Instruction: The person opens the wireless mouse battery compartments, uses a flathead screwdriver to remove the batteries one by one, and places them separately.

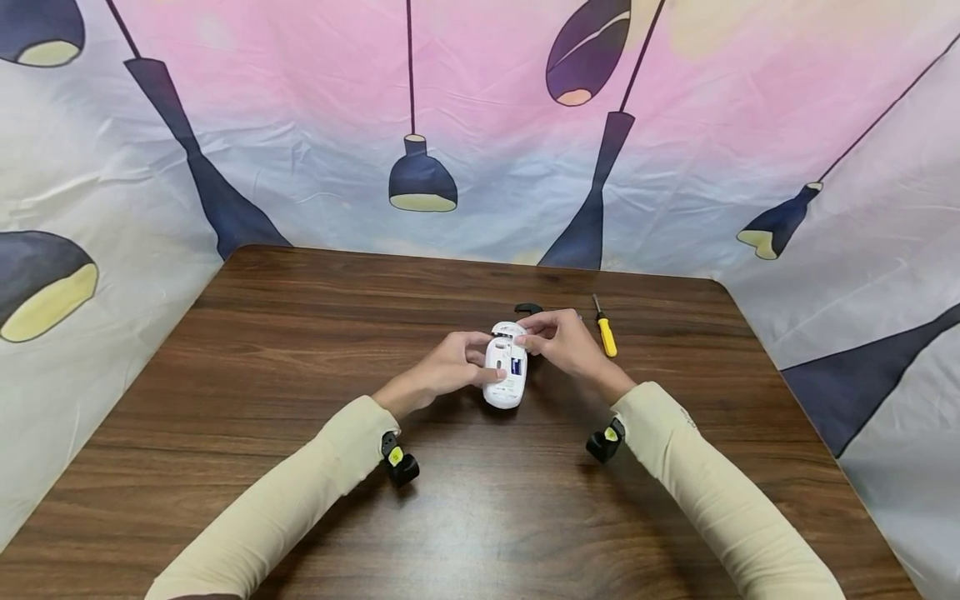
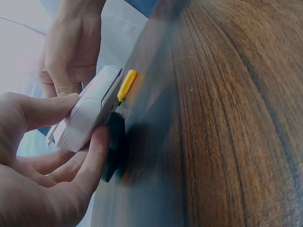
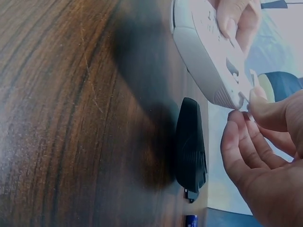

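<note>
My left hand (image 1: 442, 367) grips a white computer mouse (image 1: 504, 392) from its left side, the thumb lying on its upturned underside. A dark blue patch shows in a recess on that underside. At the mouse's far end my right hand (image 1: 570, 343) pinches a thin white piece (image 3: 253, 90) between thumb and fingers, right at the mouse's edge. In the left wrist view the mouse (image 2: 90, 109) is tilted above the table, with the left fingers under it and the thumb on top.
A black computer mouse (image 3: 190, 146) lies on the wooden table (image 1: 300, 333) beyond the hands. Near it, a blue cylinder like a battery (image 3: 191, 221) shows at the right wrist view's bottom edge. A yellow-handled screwdriver (image 1: 607, 336) lies right of the right hand.
</note>
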`<state>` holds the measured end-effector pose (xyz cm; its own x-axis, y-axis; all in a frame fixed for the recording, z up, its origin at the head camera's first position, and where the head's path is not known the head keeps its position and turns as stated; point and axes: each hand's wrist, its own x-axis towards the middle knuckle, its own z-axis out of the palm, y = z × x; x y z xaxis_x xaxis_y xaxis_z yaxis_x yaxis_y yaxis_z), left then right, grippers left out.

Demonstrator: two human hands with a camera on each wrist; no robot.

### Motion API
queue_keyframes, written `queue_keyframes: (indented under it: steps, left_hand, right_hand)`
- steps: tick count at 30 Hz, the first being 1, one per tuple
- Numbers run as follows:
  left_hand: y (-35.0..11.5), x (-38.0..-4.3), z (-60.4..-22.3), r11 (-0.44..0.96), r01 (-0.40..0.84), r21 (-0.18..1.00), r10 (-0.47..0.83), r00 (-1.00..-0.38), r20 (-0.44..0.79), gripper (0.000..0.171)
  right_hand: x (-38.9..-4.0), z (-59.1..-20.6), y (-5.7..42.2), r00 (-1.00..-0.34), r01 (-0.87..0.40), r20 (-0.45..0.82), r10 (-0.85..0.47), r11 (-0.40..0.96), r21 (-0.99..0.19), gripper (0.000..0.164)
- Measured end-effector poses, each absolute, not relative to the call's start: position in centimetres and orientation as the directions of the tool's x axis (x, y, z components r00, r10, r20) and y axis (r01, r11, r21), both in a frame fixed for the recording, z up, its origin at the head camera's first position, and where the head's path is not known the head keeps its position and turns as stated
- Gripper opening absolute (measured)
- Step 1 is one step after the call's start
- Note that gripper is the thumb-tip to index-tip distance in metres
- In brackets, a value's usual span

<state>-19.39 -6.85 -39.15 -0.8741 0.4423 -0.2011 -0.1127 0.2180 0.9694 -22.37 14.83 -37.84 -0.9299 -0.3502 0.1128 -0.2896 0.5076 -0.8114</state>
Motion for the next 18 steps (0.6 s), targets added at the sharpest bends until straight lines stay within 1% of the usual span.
queue_keyframes:
  steps: [6,9,18]
  left_hand:
    - [-6.7,-19.5,-39.2,0.200,-0.119,0.972,0.452,-0.869,-0.199,0.062]
    - [-6.7,-19.5,-39.2,0.204,-0.113,0.972,0.458,-0.867,-0.197,0.062]
    - [-6.6,-19.3,-38.7,0.224,-0.099,0.969,0.465,-0.864,-0.196,0.061]
  right_hand:
    - [-22.9,-37.8,15.0,-0.951,-0.201,0.081,-0.297,0.399,-0.895,0.027]
    - [-23.1,-37.8,15.0,-0.958,-0.179,0.083,-0.276,0.345,-0.921,0.027]
    - [-23.4,-37.3,16.0,-0.966,-0.196,0.120,-0.230,0.341,-0.920,0.026]
